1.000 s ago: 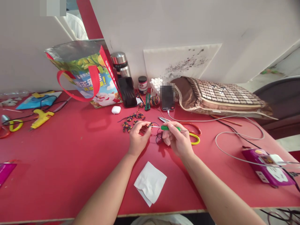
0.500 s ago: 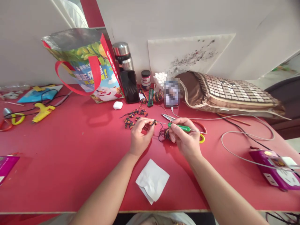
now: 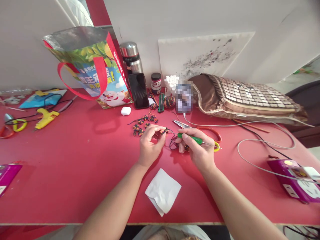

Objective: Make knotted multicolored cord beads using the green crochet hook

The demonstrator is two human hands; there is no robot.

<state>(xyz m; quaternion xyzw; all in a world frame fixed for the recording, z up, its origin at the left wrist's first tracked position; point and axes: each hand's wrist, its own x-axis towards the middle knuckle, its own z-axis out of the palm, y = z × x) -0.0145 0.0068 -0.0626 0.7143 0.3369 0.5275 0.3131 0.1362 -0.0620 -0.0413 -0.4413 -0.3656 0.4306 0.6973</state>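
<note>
My left hand pinches a small crocheted piece of dark, multicoloured yarn between thumb and fingers. A green-handled crochet hook lies in the grip of my right hand, its thin metal tip pointing left at the piece. Loose yarn strands loop between the hands, and a yarn bundle is mostly hidden under my right fingers. Just beyond my left hand, more crocheted yarn rests curled on the red table. Scissors lie behind my right hand, which partly covers them.
A folded white tissue lies between my forearms. Along the back stand a shopping bag, a steel flask, a dark phone, a yarn ball and a lit phone. A cable runs to a purple power strip.
The crochet hook has tilted, its right end dropping, and my right hand has shifted slightly, covering more of the yarn bundle. My left hand keeps its pinch. The whole view has shifted slightly.
</note>
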